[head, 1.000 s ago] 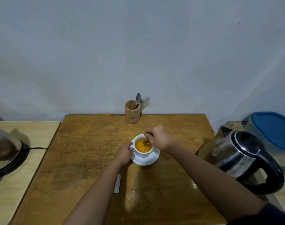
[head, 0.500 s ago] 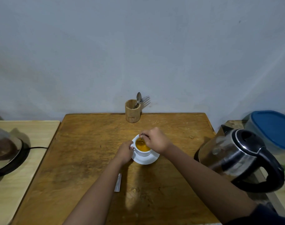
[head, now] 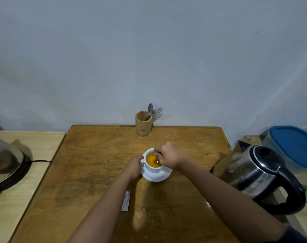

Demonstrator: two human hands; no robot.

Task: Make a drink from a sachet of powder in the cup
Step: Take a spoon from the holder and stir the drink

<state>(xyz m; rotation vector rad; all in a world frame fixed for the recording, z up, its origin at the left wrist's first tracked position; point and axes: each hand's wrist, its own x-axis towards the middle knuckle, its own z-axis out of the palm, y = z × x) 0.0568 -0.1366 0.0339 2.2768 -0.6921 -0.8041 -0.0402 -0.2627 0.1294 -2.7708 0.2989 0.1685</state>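
Note:
A white cup [head: 153, 169] full of orange liquid stands on a white saucer [head: 156, 176] in the middle of the wooden table [head: 89, 172]. My left hand [head: 134, 166] grips the cup's left side at the handle. My right hand [head: 170, 155] is over the cup's right rim, fingers pinched on a spoon [head: 156, 161] whose bowl is dipped in the liquid. A white sachet [head: 126, 200] lies flat on the table, nearer to me, beside my left forearm.
A wooden holder [head: 143, 123] with a spoon and fork stands at the table's far edge. An electric kettle [head: 261, 174] sits to the right, a blue-lidded container [head: 296, 146] behind it. On the left side table is a kettle base with a cord [head: 11, 165].
My right hand has circled over the cup with the spoon, shifting left and then back right. My left hand has stayed on the cup.

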